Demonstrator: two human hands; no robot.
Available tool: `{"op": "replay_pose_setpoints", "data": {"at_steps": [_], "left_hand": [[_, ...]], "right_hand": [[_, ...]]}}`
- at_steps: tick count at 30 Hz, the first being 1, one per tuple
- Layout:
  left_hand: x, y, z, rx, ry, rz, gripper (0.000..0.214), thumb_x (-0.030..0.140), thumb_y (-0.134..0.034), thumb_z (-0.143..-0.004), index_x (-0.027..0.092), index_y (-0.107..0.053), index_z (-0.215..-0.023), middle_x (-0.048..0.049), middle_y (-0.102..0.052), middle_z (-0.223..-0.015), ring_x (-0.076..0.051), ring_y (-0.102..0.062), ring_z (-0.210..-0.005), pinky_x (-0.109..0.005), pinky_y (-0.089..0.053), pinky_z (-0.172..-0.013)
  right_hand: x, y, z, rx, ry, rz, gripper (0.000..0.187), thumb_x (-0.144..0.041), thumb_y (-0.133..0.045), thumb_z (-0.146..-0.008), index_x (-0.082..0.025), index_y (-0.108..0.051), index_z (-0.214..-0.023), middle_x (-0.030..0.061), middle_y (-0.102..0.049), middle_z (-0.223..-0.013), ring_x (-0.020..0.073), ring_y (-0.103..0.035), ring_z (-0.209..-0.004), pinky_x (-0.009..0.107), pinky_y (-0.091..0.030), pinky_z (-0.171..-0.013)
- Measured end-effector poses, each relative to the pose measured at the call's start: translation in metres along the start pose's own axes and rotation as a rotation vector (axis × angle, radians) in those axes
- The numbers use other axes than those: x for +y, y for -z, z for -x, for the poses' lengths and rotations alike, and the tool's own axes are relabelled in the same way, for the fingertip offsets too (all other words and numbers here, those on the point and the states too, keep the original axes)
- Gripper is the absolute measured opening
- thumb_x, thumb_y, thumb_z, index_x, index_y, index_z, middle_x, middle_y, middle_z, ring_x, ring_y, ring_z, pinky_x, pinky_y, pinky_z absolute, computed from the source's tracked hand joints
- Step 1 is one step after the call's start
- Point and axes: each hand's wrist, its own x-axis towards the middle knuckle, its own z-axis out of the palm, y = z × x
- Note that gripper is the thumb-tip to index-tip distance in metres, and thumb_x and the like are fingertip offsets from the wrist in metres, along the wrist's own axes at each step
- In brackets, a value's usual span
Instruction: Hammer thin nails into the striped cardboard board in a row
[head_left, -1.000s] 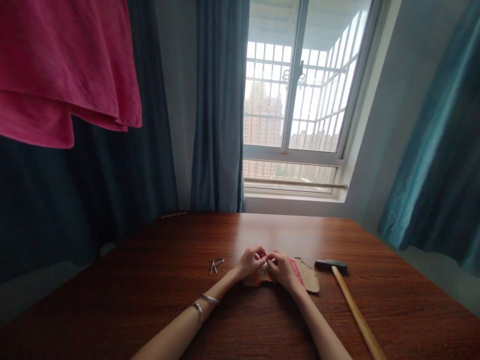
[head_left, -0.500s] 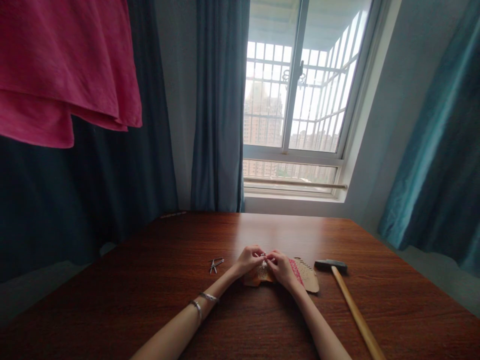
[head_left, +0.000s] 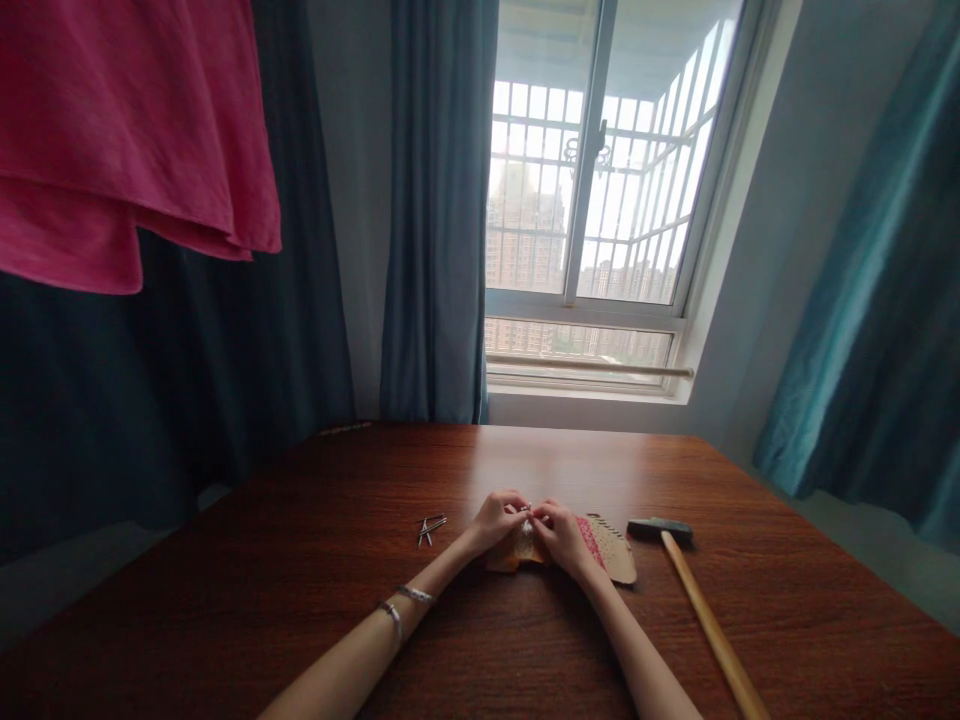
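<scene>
My left hand (head_left: pixel 501 520) and my right hand (head_left: pixel 556 530) meet at the middle of the table, fingertips pinched close together. Something small and shiny shows between them, too small to name. Under and beside both hands lies a flat tan piece like cardboard (head_left: pixel 616 558), with a pink-red speckled band and a row of dark marks along its far edge. A crumpled, shiny yellowish part (head_left: pixel 525 550) of it or on it shows below the fingers. My hands hide the rest of that area.
Several thin metal nails (head_left: pixel 430 528) lie crossed left of my left hand. A hammer (head_left: pixel 709 610) rests at the right, its dark head away from me and its wooden handle toward me. The brown wooden table (head_left: pixel 225 620) ends below a window (head_left: pixel 585 200); pink cloth (head_left: pixel 150 130) hangs upper left.
My hands stay almost in place, with only a slight shift at the fingertips. The whole view has moved a little; the nails, hammer and flat piece lie as before.
</scene>
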Motion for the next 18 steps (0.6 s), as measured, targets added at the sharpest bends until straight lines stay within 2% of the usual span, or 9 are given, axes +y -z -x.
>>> {"op": "replay_pose_setpoints", "data": {"at_steps": [10,13,18], "left_hand": [[-0.003,-0.001,0.001,-0.016,-0.020,-0.038,0.018,0.030,-0.060,-0.072,0.013,-0.067,-0.075,-0.0045,-0.064,-0.077,-0.013,-0.058,-0.070,-0.021,-0.045,-0.063],[-0.002,-0.001,0.002,-0.008,-0.023,-0.037,0.018,0.029,-0.060,-0.071,0.013,-0.067,-0.074,-0.0044,-0.064,-0.076,-0.012,-0.057,-0.069,-0.021,-0.045,-0.063],[0.004,0.000,0.003,-0.022,0.001,-0.045,0.017,0.027,-0.060,-0.069,0.012,-0.067,-0.073,-0.0046,-0.065,-0.074,-0.012,-0.056,-0.066,-0.020,-0.043,-0.060]], "right_hand": [[-0.013,0.007,0.002,0.014,-0.001,0.067,0.018,-0.023,-0.049,-0.077,-0.021,-0.066,-0.071,0.0019,-0.062,-0.075,0.0129,-0.059,-0.066,0.023,-0.046,-0.063],[-0.020,0.025,0.001,0.060,-0.007,0.125,0.017,-0.021,-0.050,-0.074,-0.021,-0.067,-0.073,0.0037,-0.063,-0.078,0.0159,-0.059,-0.073,0.027,-0.046,-0.070],[-0.038,0.073,0.016,0.211,-0.071,0.226,0.023,-0.025,-0.043,-0.079,-0.019,-0.064,-0.086,0.0089,-0.064,-0.089,0.0206,-0.058,-0.084,0.031,-0.044,-0.076]]}}
